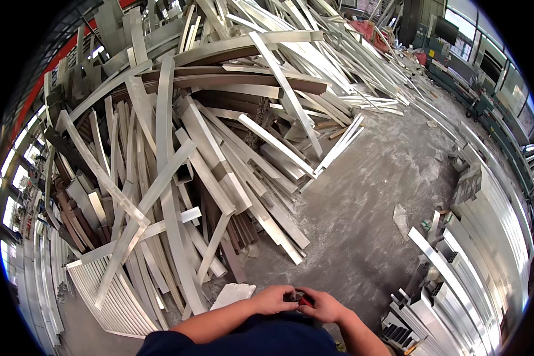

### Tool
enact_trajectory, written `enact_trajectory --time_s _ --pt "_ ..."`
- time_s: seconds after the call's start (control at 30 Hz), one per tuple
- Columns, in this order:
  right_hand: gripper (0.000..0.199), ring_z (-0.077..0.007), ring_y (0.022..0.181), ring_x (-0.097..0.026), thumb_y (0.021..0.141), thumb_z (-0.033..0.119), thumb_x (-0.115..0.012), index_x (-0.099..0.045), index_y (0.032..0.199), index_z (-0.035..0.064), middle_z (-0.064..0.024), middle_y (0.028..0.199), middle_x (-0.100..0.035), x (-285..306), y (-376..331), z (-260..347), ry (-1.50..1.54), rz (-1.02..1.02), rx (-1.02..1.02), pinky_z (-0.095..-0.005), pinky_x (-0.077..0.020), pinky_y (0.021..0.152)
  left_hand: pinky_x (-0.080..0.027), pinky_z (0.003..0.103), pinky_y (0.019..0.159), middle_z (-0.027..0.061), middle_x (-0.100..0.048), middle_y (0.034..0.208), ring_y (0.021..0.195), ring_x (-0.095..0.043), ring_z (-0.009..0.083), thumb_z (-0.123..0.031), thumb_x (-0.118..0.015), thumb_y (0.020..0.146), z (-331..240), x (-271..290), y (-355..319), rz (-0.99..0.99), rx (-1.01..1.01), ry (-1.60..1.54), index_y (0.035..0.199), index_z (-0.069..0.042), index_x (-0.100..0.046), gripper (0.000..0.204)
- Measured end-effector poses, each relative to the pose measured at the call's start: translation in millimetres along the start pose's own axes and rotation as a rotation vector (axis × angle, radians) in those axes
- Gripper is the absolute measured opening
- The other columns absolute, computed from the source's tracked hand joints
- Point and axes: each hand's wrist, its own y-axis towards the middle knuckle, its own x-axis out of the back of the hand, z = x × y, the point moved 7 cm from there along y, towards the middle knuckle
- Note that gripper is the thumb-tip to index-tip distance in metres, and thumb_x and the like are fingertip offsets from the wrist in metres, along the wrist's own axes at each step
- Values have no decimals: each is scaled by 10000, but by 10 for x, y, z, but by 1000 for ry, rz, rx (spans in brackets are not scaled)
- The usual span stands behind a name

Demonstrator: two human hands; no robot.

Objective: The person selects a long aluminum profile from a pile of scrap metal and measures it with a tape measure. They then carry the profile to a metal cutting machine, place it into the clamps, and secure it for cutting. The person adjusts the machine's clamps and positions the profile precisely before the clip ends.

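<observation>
Close in front of my body, my two hands meet at the lower middle. My right hand (pixel 323 306) is closed around a small red and black object (pixel 305 301), mostly hidden by the fingers, so its kind does not show. From the other side, my left hand (pixel 272 299) comes up against it with curled fingertips. Whether those fingertips grip the same object or something smaller cannot be made out. Just left of my left hand lies a white slab-like piece (pixel 234 293) on the floor.
A large tangled heap of metal profiles (pixel 219 160) rises ahead and to the left. A ribbed white panel (pixel 110 299) leans at its near left. Stacked silver profiles (pixel 486 237) stand on the right, beyond the grey floor (pixel 362 196). Green machinery (pixel 457 80) lines the far right.
</observation>
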Motion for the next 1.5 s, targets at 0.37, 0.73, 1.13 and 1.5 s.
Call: enact_trajectory --time_s 0.37,0.73,1.13,1.5 --pt "465 -305 878 -645 821 140 -574 -574 1275 37 -164 950 -670 1880 -803 -2491 -163 -300 -552 -394 -509 798 -595 420 723 136 -661 885 772 -706 284 -62 -613 861 404 1662 1968 -406 230 -936 951 10 -592 117" --pt "173 -141 481 -498 939 97 -609 -633 1063 -22 -50 638 -543 3958 -138 -2860 363 -72 -996 -300 -404 425 -524 399 749 50 -630 858 779 -626 207 -196 -610 913 1142 4164 2434 -1225 112 -1062 975 -82 -593 131" --pt "179 -128 474 -531 934 159 -634 -690 934 -11 -36 649 -587 5688 2440 -3398 354 108 -873 -291 -454 447 -507 348 703 53 -649 940 785 -619 167 -440 -607 946 1247 4573 3034 -1457 415 -1008 1146 -40 -568 449" --pt "201 -192 606 -645 901 152 -600 -679 907 -33 -117 744 -674 7122 5478 -3598 185 115 -735 -320 -526 532 -521 369 759 138 -704 924 843 -667 250 -343 -716 843 1293 3932 3212 -1105 881 -315 1028 12 -697 401"
